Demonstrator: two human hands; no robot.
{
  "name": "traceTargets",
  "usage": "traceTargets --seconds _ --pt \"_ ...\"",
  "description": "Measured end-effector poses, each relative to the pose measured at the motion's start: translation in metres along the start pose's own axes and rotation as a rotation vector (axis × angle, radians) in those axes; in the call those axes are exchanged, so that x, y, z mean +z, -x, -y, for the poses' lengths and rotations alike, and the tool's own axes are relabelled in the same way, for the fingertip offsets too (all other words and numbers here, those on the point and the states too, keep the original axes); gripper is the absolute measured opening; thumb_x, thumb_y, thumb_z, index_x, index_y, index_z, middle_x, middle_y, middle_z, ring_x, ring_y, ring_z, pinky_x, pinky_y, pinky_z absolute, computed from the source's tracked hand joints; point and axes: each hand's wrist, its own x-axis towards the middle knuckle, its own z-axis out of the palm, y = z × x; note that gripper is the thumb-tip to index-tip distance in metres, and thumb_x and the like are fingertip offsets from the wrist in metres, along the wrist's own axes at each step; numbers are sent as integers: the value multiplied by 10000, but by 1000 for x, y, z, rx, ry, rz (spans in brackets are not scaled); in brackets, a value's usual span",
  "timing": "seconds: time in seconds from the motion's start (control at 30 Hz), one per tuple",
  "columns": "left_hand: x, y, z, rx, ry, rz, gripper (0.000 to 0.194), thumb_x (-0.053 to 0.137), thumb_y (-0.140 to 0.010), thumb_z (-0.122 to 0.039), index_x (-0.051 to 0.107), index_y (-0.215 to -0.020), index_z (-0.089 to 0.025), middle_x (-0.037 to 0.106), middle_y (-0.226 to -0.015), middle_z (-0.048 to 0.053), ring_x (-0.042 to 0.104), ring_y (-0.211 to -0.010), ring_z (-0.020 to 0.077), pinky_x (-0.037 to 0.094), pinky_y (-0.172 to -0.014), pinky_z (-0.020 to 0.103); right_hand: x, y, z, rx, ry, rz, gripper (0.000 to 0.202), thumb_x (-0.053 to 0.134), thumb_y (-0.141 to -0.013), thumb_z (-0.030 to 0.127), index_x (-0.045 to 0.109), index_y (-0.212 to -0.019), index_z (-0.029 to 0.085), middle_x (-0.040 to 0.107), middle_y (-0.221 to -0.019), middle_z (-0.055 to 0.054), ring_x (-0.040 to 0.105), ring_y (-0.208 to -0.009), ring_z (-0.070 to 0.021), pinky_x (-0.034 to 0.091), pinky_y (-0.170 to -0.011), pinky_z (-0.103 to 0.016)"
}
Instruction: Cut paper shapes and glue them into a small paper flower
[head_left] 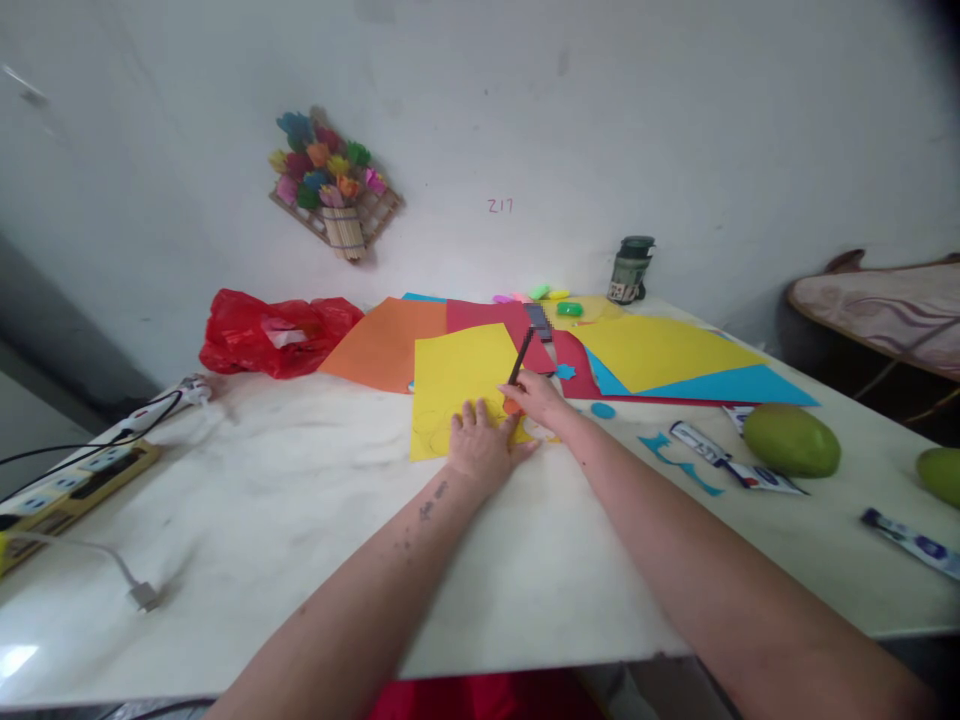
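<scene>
A yellow sheet of paper (459, 365) lies before me on the table, with faint round outlines drawn along its lower part. My left hand (481, 447) rests flat on its lower edge, fingers spread. In my right hand (541, 398) is a dark pencil (520, 356), or perhaps a pen, held tilted over the sheet's right side. Just beneath that hand shows a small orange paper disc (512, 406). The writing tip is hidden by my fingers. To the right lie a blue paper circle (603, 410) and a blue star-like cutout (565, 371).
Orange (382, 345) and red, blue and yellow sheets (675, 350) spread behind. A red plastic bag (274, 330) and a power strip (82, 480) are leftward. Glue tubes (697, 443), blue scraps (679, 462) and a green fruit (792, 440) lie rightward. A dark jar (630, 270) stands by the wall.
</scene>
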Motion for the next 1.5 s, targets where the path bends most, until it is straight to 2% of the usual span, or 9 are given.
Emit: traceTargets --seconds 0.47,1.0,1.5 --pt "0 0 0 -1 -7 -10 680 156 -752 -674 327 -1307 -321 292 -1374 111 229 -1240 350 204 -943 495 1 -1 0 18 -25 -19 220 515 -771 335 607 -757 136 638 -742 -59 566 -671 -138 400 -586 -224" --pt "0 0 -1 -3 -7 -16 679 164 -749 -675 336 -1302 -320 308 -1359 118 251 -1228 349 218 -937 490 2 -3 -4 2 -56 -43 187 523 -770 300 617 -786 140 650 -806 -71 582 -730 -150 419 -641 -237" --pt "-1 0 -1 -4 -30 -3 694 138 -753 -670 320 -1315 -305 298 -1366 129 229 -1244 350 212 -946 489 -2 -1 1 60 3 -59 192 526 -767 298 629 -795 139 653 -764 -62 572 -676 -137 396 -584 -214"
